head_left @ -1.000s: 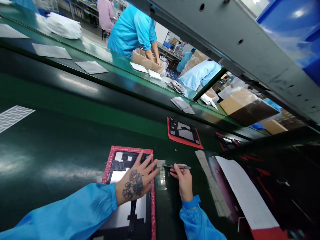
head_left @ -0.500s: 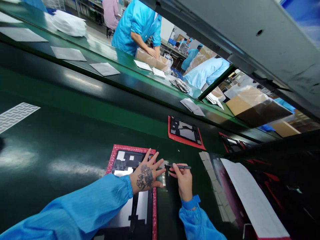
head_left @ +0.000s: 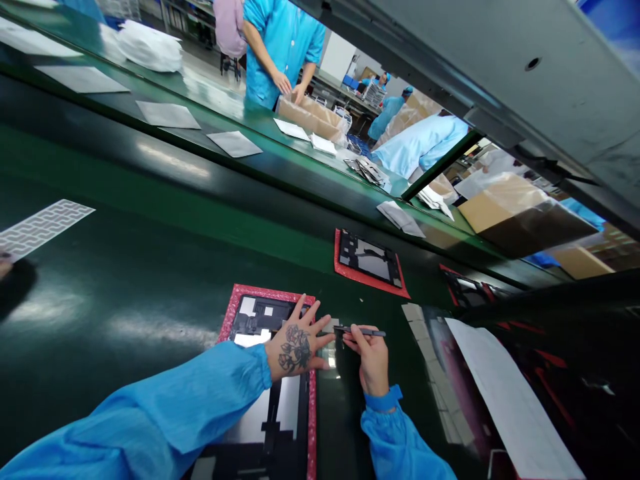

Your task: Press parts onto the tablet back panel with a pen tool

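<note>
My left hand (head_left: 299,343), fingers spread, lies over the upper right part of a flat black and silver device panel (head_left: 293,407). Under the panel is a pink bubble-wrap sheet (head_left: 312,427), its border showing around the edges. Dark tweezers (head_left: 369,331) are pinched in my right hand (head_left: 371,357), just right of the panel. Their tips point left toward my left fingertips, at a small clear film piece (head_left: 331,361) on the green bench. Whether the tips grip the film I cannot tell.
Another panel on red wrap (head_left: 373,260) lies farther back. To the right are strips (head_left: 435,373) and a long white sheet (head_left: 510,393). At the left, another person's fingers (head_left: 4,265) touch a patterned white sheet (head_left: 45,227). White pouches (head_left: 234,143) lie on the conveyor; a co-worker (head_left: 283,50) stands behind.
My hands stay almost in place. Pouches on the conveyor have shifted right. The co-worker behind has straightened, hands at the box's rim. Fingers have appeared at the left sheet.
</note>
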Available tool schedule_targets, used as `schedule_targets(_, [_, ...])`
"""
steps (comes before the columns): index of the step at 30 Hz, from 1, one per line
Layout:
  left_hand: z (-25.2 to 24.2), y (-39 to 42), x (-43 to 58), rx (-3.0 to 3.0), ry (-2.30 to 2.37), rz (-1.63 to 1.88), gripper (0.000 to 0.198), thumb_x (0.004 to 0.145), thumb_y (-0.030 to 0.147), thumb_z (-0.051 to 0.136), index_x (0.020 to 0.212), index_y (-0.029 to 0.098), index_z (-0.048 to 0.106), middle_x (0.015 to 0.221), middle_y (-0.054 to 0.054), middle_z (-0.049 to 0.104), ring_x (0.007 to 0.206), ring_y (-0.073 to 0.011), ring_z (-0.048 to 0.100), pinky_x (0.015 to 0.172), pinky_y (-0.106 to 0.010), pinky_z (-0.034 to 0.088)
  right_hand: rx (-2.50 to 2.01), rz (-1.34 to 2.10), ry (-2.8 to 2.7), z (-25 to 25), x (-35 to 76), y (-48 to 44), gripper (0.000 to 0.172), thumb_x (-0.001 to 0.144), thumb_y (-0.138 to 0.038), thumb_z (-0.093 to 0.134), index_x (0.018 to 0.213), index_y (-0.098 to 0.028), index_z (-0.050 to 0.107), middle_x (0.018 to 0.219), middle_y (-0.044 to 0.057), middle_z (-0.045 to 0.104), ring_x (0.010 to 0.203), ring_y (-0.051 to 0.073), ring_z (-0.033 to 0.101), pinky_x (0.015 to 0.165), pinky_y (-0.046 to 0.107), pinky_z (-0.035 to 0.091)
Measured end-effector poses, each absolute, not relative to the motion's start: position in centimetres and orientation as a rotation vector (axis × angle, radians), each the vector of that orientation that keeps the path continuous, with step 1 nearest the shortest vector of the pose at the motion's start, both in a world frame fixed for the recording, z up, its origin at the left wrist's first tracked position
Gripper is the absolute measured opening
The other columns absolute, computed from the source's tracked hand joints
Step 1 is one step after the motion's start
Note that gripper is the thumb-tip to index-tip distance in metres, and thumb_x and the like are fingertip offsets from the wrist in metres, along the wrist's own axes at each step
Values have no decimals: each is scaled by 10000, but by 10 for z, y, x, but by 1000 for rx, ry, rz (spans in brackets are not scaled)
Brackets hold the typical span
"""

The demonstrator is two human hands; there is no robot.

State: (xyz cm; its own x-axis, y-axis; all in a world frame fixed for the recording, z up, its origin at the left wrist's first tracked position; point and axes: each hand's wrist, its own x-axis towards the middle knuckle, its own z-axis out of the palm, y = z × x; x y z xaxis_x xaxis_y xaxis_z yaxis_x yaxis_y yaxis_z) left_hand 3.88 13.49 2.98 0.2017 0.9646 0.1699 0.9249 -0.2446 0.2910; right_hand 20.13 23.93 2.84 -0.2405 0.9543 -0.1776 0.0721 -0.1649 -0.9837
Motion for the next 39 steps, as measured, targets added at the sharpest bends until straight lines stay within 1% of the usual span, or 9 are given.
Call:
schedule_targets(6, [26, 134, 39, 2345, 1851, 495, 566, 854, 655, 444, 1261, 277, 557, 1371, -91, 503, 1319, -423, 328, 1031, -708, 148, -1243, 1457, -1245, 26, 209, 241, 490, 493, -470, 888, 745, -168, 597, 639, -4, 660, 570, 178, 659, 541, 272, 590])
schedule_targets(10, [32, 131, 43, 2396, 1870, 592, 568, 848, 598, 521, 1289, 240, 525, 1395, -152, 462, 1321, -426, 330, 1009, -693, 225, -1235, 1402, -1181, 36, 212, 245, 490, 478, -453, 893, 745, -171, 595, 656, -6, 664, 597, 169, 663, 553, 247, 585])
schedule_targets(13, [47, 121, 36, 2403, 1957, 812, 497, 877, 473, 543, 1261, 157, 524, 1351, -173, 501, 1290, -355, 404, 1052, -581, 292, -1237, 1410, -1126, 48, 201, 243, 511, 447, -446, 906, 749, -166, 604, 659, 5, 672, 604, 161, 665, 542, 211, 573])
schedule_targets(15, [55, 108, 20, 2339, 2036, 941, 345, 907, 352, 498, 1166, 137, 574, 1244, -130, 592, 1213, -289, 491, 1060, -486, 342, -1218, 1447, -1130, 53, 186, 234, 525, 440, -461, 908, 748, -164, 605, 664, 10, 676, 616, 167, 670, 537, 208, 572])
schedule_targets(17, [56, 91, -3, 2246, 2154, 1030, 264, 916, 252, 447, 1096, 145, 606, 1153, -95, 642, 1125, -245, 554, 1026, -433, 400, -1197, 1513, -1179, 55, 166, 221, 527, 455, -482, 901, 750, -162, 604, 658, 14, 674, 627, 187, 678, 537, 227, 580])
schedule_targets(22, [30, 51, -51, 2117, 2361, 1057, 302, 903, 161, 388, 1088, 112, 621, 1162, -134, 640, 1089, -254, 574, 936, -440, 488, -1142, 1680, -1334, 46, 117, 184, 514, 522, -537, 862, 739, -171, 573, 628, 19, 667, 611, 213, 687, 535, 262, 587])
schedule_targets(26, [9, 42, -51, 2130, 2334, 991, 315, 881, 157, 423, 1120, 111, 622, 1195, -140, 623, 1128, -268, 547, 977, -461, 461, -1074, 1628, -1427, 35, 96, 169, 470, 582, -542, 830, 708, -183, 554, 588, -6, 643, 565, 191, 670, 511, 254, 576])
schedule_targets(31, [3, 46, -46, 2099, 2336, 979, 307, 854, 150, 449, 1097, 140, 637, 1187, -129, 629, 1126, -271, 547, 994, -477, 443, -1054, 1533, -1491, 25, 91, 166, 404, 657, -521, 785, 714, -189, 562, 603, -10, 636, 571, 192, 667, 533, 280, 584])
schedule_targets(39, [4, 46, -47, 2103, 2346, 960, 312, 849, 145, 445, 1093, 124, 638, 1197, -137, 624, 1123, -275, 549, 989, -478, 447, -1085, 1524, -1488, 23, 92, 166, 422, 646, -532, 783, 726, -182, 561, 623, 5, 645, 591, 203, 676, 551, 288, 583])
